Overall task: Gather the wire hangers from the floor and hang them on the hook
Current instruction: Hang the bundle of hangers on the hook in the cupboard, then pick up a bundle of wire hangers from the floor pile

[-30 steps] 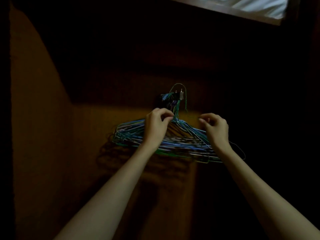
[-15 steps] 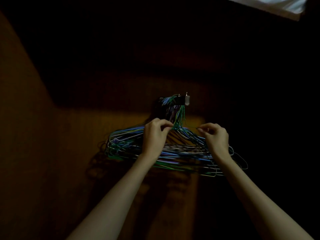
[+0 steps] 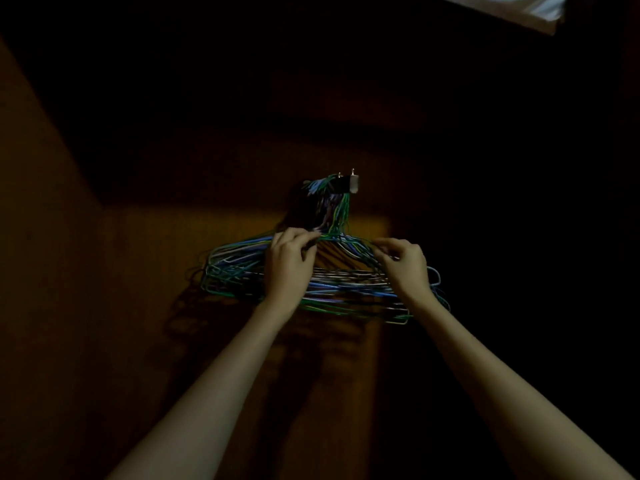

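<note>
Left hand (image 3: 289,263): grip pinched on the upper wires of the wire hangers (image 3: 239,268), near the necks.
Hangers: bunched, hanging from the hook (image 3: 351,183) on the wooden wall (image 3: 104,271).
Right hand (image 3: 403,263): grip pinched on the right shoulder wires.
Advice: best to settle every neck fully over the hook, release gently, both sides together.
Writing: none readable, too dim.

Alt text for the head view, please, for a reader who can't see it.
Two hands reach up to a bundle of wire hangers hung on a wall hook in a dim room: the left hand and right hand each pinch wires near the top. The wall behind is orange-brown.
</note>
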The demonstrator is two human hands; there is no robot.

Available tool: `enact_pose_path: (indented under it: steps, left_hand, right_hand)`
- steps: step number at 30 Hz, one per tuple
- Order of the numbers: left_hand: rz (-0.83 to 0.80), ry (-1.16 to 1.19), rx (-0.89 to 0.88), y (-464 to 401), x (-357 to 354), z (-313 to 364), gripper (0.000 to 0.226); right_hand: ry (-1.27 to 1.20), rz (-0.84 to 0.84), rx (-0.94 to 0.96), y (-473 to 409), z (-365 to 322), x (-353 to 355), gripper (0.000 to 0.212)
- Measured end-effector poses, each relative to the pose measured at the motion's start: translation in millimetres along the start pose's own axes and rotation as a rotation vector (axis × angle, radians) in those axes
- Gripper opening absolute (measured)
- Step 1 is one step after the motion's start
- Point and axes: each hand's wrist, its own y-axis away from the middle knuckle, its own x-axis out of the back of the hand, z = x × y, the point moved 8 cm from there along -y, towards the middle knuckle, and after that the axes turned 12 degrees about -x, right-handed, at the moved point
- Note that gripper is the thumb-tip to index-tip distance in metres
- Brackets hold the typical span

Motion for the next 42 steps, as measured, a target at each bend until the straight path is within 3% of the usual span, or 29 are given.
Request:
enact_pose_path:
  steps: [5, 12, 19, 29, 42]
  left_hand:
    - [-0.020, -0.091, -0.009, 17, 6, 11, 0.039]
    - [-0.233, -0.129, -0.072, 72, -31, 94, 0.048]
    - [-0.550, 0.067, -0.134, 174, -95, 220, 0.056]
    - [-0.709, 0.275, -0.232, 284, -153, 402, 0.057]
    - [-0.888, 0.436, -0.424, 364, -275, 538, 0.058]
  right_hand:
    - [0.279, -0.061, 0.071, 24, -7, 13, 0.054]
    - [0.691, -0.098, 0.082, 93, 36, 77, 0.062]
    - [0.884, -0.225, -0.131, 184, 145, 212, 0.065]
    - [1.006, -0.217, -0.430, 313, 264, 390, 0.066]
    - [1.138, -0.118, -0.815, 377, 387, 501, 0.067]
